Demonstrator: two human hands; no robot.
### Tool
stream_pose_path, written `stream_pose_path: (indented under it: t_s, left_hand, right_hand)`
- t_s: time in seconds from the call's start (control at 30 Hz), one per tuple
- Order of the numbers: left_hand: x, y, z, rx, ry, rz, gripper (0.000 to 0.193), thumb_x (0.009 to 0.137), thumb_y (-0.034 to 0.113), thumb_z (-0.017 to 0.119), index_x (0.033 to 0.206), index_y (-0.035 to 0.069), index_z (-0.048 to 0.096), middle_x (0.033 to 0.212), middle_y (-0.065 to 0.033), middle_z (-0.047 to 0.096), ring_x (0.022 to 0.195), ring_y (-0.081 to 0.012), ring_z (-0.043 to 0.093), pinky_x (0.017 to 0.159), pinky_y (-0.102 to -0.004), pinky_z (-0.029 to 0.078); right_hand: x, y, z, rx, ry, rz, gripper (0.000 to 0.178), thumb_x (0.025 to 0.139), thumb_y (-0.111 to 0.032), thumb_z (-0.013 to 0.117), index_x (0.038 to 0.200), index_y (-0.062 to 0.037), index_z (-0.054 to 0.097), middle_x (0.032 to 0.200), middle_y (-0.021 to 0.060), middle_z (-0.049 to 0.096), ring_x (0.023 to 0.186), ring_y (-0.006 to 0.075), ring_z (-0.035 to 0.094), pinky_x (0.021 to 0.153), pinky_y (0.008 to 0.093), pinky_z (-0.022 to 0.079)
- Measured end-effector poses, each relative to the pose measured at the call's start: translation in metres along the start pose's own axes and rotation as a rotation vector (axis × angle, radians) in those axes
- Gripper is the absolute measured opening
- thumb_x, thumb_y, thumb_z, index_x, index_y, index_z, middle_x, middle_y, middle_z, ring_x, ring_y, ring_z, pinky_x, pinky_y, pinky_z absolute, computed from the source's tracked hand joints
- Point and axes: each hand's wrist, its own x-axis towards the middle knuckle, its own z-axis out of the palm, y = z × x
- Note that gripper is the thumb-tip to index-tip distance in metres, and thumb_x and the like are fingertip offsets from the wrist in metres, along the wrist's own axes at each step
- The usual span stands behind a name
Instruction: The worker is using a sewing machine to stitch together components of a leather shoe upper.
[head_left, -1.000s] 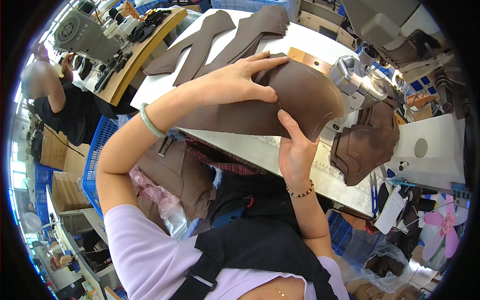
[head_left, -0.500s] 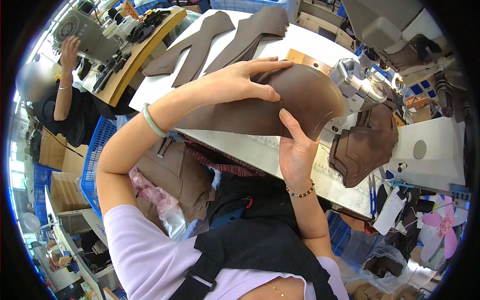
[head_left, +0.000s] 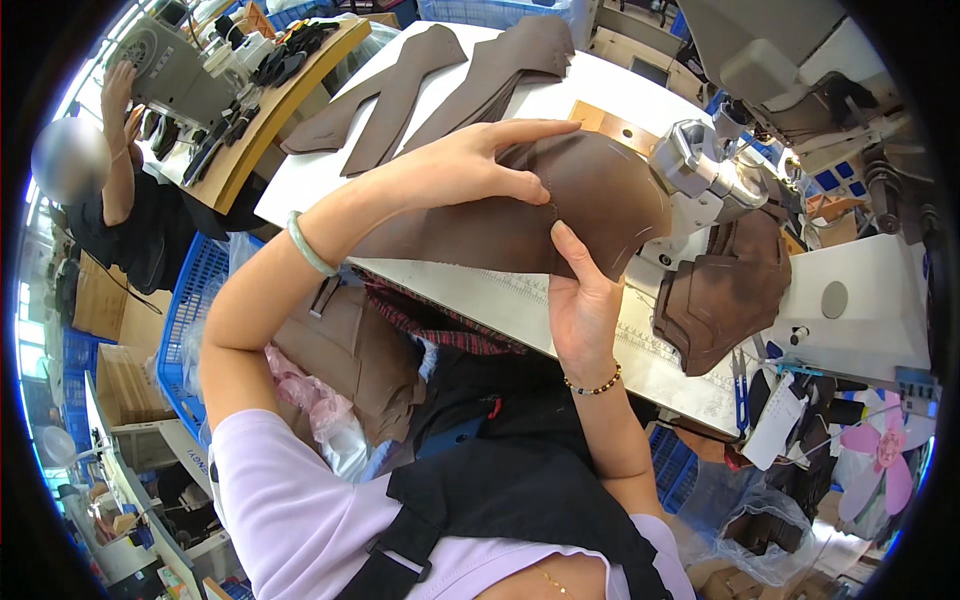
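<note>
A large brown leather piece (head_left: pixel 600 190) with a rounded end and a stitched seam is held up over the white table, beside the sewing machine's metal head (head_left: pixel 690 160). My left hand (head_left: pixel 465 165) grips it from above, the fingers along the upper edge and the thumb pressed near the seam. From below, my right hand (head_left: pixel 585 315) pinches the same piece, its thumb on the front by the seam and its fingers hidden behind. Pale marks run along the rounded edge. Further right, a stack of cut brown leather pieces (head_left: pixel 725 290) lies beside the machine.
More long brown pieces (head_left: pixel 490 85) lie at the back of the white table (head_left: pixel 470 282). Blue-handled snips (head_left: pixel 740 390) rest near its right corner. A blue basket (head_left: pixel 190 310) with leather and plastic stands at left. Another person (head_left: pixel 120 200) sits at a machine at far left.
Both hands and the leather piece have shifted slightly left, away from the machine head. The grip looks the same. The other person's raised hand has moved a little.
</note>
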Motion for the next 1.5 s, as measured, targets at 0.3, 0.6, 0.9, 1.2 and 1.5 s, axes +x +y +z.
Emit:
stream_pose_path:
  t_s: [0.3, 0.6, 0.9, 1.2, 1.5]
  left_hand:
    - [-0.077, -0.011, 0.027, -0.193, 0.474, 0.44, 0.025, 0.089, 0.015, 0.057, 0.102, -0.004, 0.067, 0.103, -0.0138, 0.066, 0.09, -0.0188, 0.063, 0.076, -0.0294, 0.05]
    - [-0.098, -0.075, 0.113, -1.411, 0.519, 0.199, 0.052, 0.099, 0.042, 0.044, 0.126, -0.001, 0.051, 0.122, -0.0159, 0.059, 0.113, -0.0247, 0.058, 0.09, -0.0352, 0.05]
    - [-0.088, -0.081, 0.08, -1.26, 0.994, 0.429, 0.036, 0.097, 0.01, 0.051, 0.132, 0.006, 0.044, 0.131, -0.0085, 0.055, 0.123, -0.0246, 0.052, 0.102, -0.0413, 0.045]
    - [-0.101, -0.077, 0.072, -1.192, 0.964, 0.51, 0.037, 0.094, 0.006, 0.053, 0.13, 0.005, 0.044, 0.128, -0.0098, 0.056, 0.119, -0.0246, 0.055, 0.1, -0.0415, 0.047]
    - [-0.134, -0.09, 0.048, -1.18, 1.174, 0.404, 0.029, 0.091, 0.008, 0.055, 0.119, 0.002, 0.054, 0.117, -0.0109, 0.063, 0.107, -0.026, 0.063, 0.091, -0.0405, 0.052]
  right_hand:
    - [0.002, 0.0, -0.003, 0.028, 0.013, 0.002, 0.046, 0.085, 0.009, 0.064, 0.125, -0.0063, 0.051, 0.119, 0.0055, 0.057, 0.109, 0.0164, 0.057, 0.098, 0.0308, 0.047]
    - [0.0, -0.002, -0.009, 0.023, 0.024, 0.041, 0.043, 0.085, 0.008, 0.065, 0.123, -0.0069, 0.053, 0.116, 0.0041, 0.059, 0.106, 0.0147, 0.058, 0.095, 0.03, 0.048]
    - [0.004, 0.001, -0.023, -0.06, 0.02, -0.039, 0.042, 0.09, 0.005, 0.058, 0.129, -0.0057, 0.052, 0.127, 0.0043, 0.058, 0.114, 0.0173, 0.056, 0.1, 0.0337, 0.046]
    - [0.005, 0.007, -0.027, -0.027, 0.007, 0.039, 0.038, 0.09, 0.005, 0.058, 0.127, -0.0055, 0.053, 0.123, 0.0059, 0.059, 0.112, 0.0172, 0.057, 0.099, 0.0319, 0.046]
    - [-0.013, -0.009, -0.037, -0.187, -0.078, 0.252, 0.04, 0.092, 0.0, 0.053, 0.131, 0.0018, 0.046, 0.128, 0.0102, 0.056, 0.117, 0.0182, 0.055, 0.099, 0.0326, 0.045]
